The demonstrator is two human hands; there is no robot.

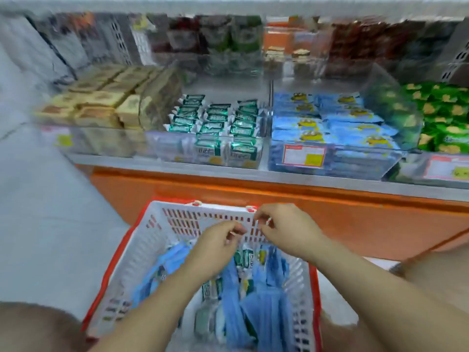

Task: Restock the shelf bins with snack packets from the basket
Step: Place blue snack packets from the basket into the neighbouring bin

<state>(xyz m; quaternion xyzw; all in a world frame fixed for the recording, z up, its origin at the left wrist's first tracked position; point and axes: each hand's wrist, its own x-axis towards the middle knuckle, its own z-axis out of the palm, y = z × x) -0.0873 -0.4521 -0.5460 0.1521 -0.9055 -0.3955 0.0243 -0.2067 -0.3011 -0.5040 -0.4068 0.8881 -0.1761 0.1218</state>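
Both hands hang over the far end of the basket (142,240), fingertips drawn together as if pinching. The left hand (215,246) and right hand (284,228) almost meet just in front of the slotted far wall. Blur hides whether they hold a thin wrapper edge or nothing, so I cannot tell.

Below them the snack packets lie mixed: blue packets (236,301) standing on edge, with green-and-white packets (243,257) wedged between. On the shelf (253,174) beyond are a clear bin of green packets (165,146) and a bin of blue packets (355,163), both well filled.

A pinch on a wrapper edge alone could slip. The mixed heap invites pulling up the wrong kind. The full bins may spill packets over their front walls.
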